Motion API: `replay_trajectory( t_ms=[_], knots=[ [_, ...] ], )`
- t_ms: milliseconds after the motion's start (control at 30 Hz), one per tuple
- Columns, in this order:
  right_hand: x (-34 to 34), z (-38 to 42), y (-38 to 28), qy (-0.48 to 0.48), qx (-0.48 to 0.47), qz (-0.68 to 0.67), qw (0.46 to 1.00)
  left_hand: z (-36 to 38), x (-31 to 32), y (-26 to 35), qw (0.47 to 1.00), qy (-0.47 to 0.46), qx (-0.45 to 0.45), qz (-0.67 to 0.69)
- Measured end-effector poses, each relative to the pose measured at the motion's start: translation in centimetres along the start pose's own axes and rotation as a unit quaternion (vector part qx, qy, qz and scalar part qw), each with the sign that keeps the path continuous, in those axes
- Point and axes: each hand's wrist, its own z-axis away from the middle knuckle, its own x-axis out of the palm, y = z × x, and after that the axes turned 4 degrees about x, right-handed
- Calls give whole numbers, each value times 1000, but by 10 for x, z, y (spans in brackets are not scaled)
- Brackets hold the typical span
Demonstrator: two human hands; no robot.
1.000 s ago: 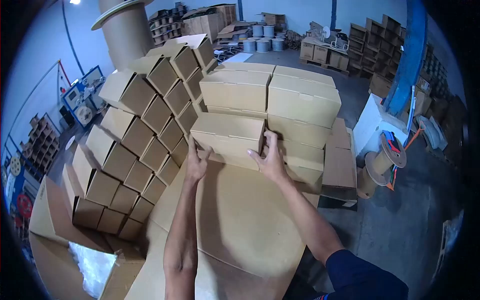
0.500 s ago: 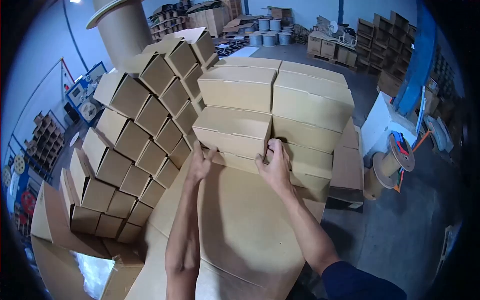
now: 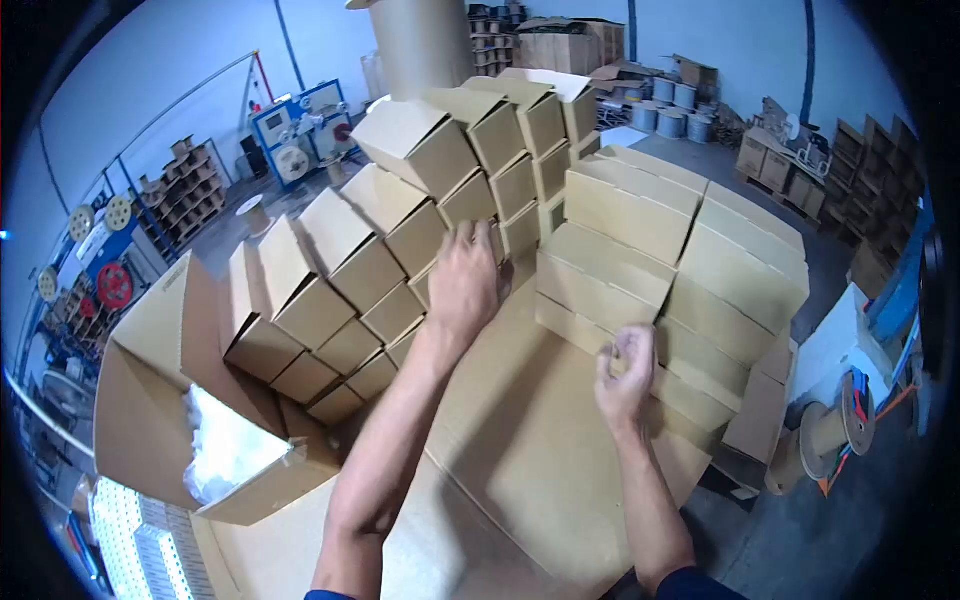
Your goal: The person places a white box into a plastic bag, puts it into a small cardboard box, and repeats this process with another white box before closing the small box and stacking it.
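Observation:
My left hand [image 3: 465, 280] is raised in front of the stack of cardboard boxes with loose flaps [image 3: 415, 235]. Its back faces me, the fingers are bent with small gaps, and it overlaps the box ends behind. Lower and to the right, my right hand [image 3: 628, 380] has curled fingers and the thumb held apart, with nothing between them. It is close to the front of the closed cardboard boxes [image 3: 605, 285], which are piled in two columns. Under both hands spreads a large brown cardboard sheet [image 3: 530, 430].
At left stands an open carton [image 3: 150, 400] with clear plastic [image 3: 230, 445] inside. A big cardboard spool [image 3: 420, 45] rises behind the loose-flap boxes. A smaller spool [image 3: 825, 440] stands on the floor at right. Blue machines [image 3: 300, 125] are in the back left.
My view has turned left. Both hands have come off the front closed box, which stays on its pile. My left hand has moved over to the loose-flap boxes; my right has drawn back.

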Motion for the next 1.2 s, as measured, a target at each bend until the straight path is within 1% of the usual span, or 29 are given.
replay_trajectory(
  t_ms=[33, 67, 100, 133, 167, 200, 233, 267, 300, 367, 400, 433, 500, 567, 600, 700, 733, 833, 867, 967, 1000, 1033, 1067, 1100, 1133, 1167, 1200],
  knots=[
    [15, -8, -14, -42, -26, -53, 997, -7, -9, -14, 996, 69, 35, -50],
    [33, -21, -36, -77, -49, -92, 992, -14, -20, -24, 993, 88, 21, -81],
    [44, -39, -67, -114, -106, -49, 987, -19, -31, -31, 993, 73, -24, -93],
    [58, -56, -88, -157, -131, -65, 977, -25, -36, -43, 991, 51, -33, -118],
    [78, -74, -104, -175, -152, -76, 970, -30, -36, -55, 988, 29, -43, -144],
    [102, -94, -114, -165, -196, -89, 963, -33, -27, -69, 986, 9, -29, -162],
    [119, -113, -131, -133, -250, -60, 957, -37, -14, -83, 983, -11, -14, -180],
    [137, -131, -142, -110, -283, -65, 951, -39, -8, -90, 980, -32, 1, -199],
    [159, -151, -146, -100, -300, -64, 947, -37, -21, -74, 974, -95, -45, -203],
    [185, -174, -161, -84, -274, 14, 958, -37, -17, -64, 958, -147, -49, -241],
    [198, -183, -164, -104, -255, 37, 961, -37, -14, -58, 951, -148, -49, -267],
    [208, -190, -166, -123, -236, 62, 962, -39, -21, -49, 948, -166, -68, -263],
    [215, -193, -168, -149, -200, 101, 963, -43, -16, -48, 953, -145, -81, -253],
    [214, -190, -175, -161, -169, 128, 964, -45, -16, -46, 955, -159, -93, -232],
    [216, -193, -173, -170, -168, 84, 967, -45, -18, -45, 956, -166, -100, -222],
    [222, -194, -169, -118, -226, 75, 964, -46, -25, -42, 959, -172, -122, -189],
    [225, -196, -170, -94, -264, 35, 959, -48, -16, -47, 962, -155, -117, -190],
    [219, -194, -184, -61, -261, 35, 963, -43, -3, -51, 966, -83, -102, -222],
    [214, -195, -191, -69, -245, 35, 966, -44, -2, -51, 970, -94, -107, -198],
    [200, -196, -201, -26, -273, -6, 962, -45, -13, -54, 977, -99, -114, -152],
    [189, -193, -209, -38, -236, -15, 971, -48, -10, -67, 984, -100, -72, -130],
    [177, -190, -216, -23, -239, -34, 970, -45, -28, -66, 996, -15, -88, -11],
    [164, -184, -220, -8, -238, -52, 970, -39, -43, -64, 986, 67, -102, 110],
    [151, -176, -225, 7, -237, -68, 969, -33, -56, -62, 956, 147, -112, 228],
    [136, -162, -230, 34, -252, -61, 965, -31, -68, -60, 898, 221, -137, 354],
    [121, -145, -234, 37, -258, -77, 962, -30, -80, -58, 787, 165, -206, 557],
    [109, -122, -237, 50, -259, -71, 962, -21, -103, -42, 729, 161, -207, 633]
  ],
)
